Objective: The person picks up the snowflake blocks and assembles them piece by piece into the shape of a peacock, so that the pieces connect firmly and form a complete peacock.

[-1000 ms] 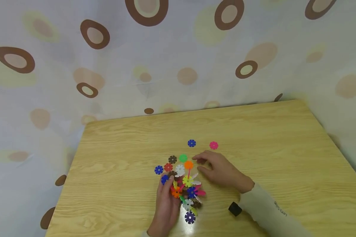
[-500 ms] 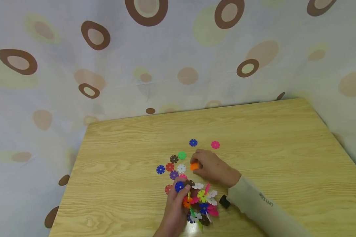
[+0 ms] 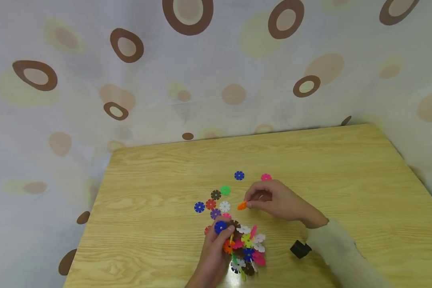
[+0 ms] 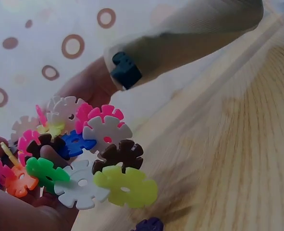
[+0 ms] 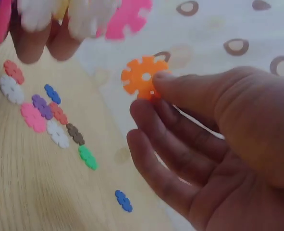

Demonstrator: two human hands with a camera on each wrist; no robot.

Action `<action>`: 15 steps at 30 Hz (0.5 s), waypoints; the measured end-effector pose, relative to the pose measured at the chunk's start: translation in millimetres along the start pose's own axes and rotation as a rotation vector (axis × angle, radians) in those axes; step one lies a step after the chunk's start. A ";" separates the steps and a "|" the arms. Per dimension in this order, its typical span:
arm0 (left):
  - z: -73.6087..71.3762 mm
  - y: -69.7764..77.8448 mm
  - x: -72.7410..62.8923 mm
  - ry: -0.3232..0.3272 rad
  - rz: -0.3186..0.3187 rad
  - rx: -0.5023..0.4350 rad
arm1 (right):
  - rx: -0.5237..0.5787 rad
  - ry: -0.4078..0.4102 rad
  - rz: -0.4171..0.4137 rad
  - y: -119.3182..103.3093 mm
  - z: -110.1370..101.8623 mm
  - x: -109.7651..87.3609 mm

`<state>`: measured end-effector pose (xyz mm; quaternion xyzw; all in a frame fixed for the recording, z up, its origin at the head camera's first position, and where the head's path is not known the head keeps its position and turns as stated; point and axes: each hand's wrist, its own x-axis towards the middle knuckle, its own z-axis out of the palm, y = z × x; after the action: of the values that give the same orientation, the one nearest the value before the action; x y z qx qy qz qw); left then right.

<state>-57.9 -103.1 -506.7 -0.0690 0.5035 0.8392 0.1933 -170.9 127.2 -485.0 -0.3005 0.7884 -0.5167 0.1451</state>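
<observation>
My left hand (image 3: 213, 251) grips a cluster of interlocked plastic snowflake discs (image 3: 247, 241) low over the table. In the left wrist view, a lime disc (image 4: 126, 186), a white disc (image 4: 82, 184) and a green disc (image 4: 46, 173) stick out of the cluster at different angles. Between thumb and fingers, my right hand (image 3: 281, 201) pinches a single orange snowflake disc (image 5: 141, 77) by its edge. That disc is up off the table and apart from the cluster, just to its upper side in the head view. The left fingers are partly hidden behind the cluster.
Loose discs lie flat beyond the left hand: blue (image 3: 199, 207), red (image 3: 211, 204), purple (image 3: 215, 213), white (image 3: 225, 206), brown (image 3: 216, 195) and green (image 3: 225, 190). Farther back are another blue disc (image 3: 239, 175) and a pink disc (image 3: 266, 177). The wooden table (image 3: 147, 176) meets a patterned curtain (image 3: 201, 68).
My right hand has taken the orange disc and lifted it from the table. The left hand has shifted right with the cluster, uncovering purple, pink and red discs.
</observation>
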 end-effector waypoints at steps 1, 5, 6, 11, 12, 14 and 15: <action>0.2 -0.2 0.0 0.000 -0.002 -0.006 | 0.032 -0.015 -0.019 -3.5 -1.4 -3.4; 0.5 1.2 0.9 0.021 -0.021 -0.014 | 0.083 -0.040 -0.104 -11.1 1.2 -11.5; 0.2 1.3 1.4 0.021 -0.022 -0.013 | 0.082 -0.039 -0.122 -12.0 2.5 -12.5; -1.9 -0.2 3.1 -0.003 0.011 -0.020 | 0.052 -0.031 -0.142 -15.1 6.2 -12.3; -2.2 -0.7 3.2 -0.008 0.019 -0.024 | 0.040 -0.030 -0.140 -15.7 6.5 -11.7; -2.9 -1.4 3.2 -0.016 0.026 -0.035 | 0.014 -0.030 -0.139 -16.6 7.0 -10.8; -3.1 -1.6 3.1 -0.017 0.025 -0.040 | -0.003 -0.030 -0.140 -17.0 7.2 -10.3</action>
<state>-60.4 -104.4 -510.5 -0.0595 0.4860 0.8519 0.1857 -153.5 123.6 -473.6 -0.3628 0.7640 -0.5198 0.1201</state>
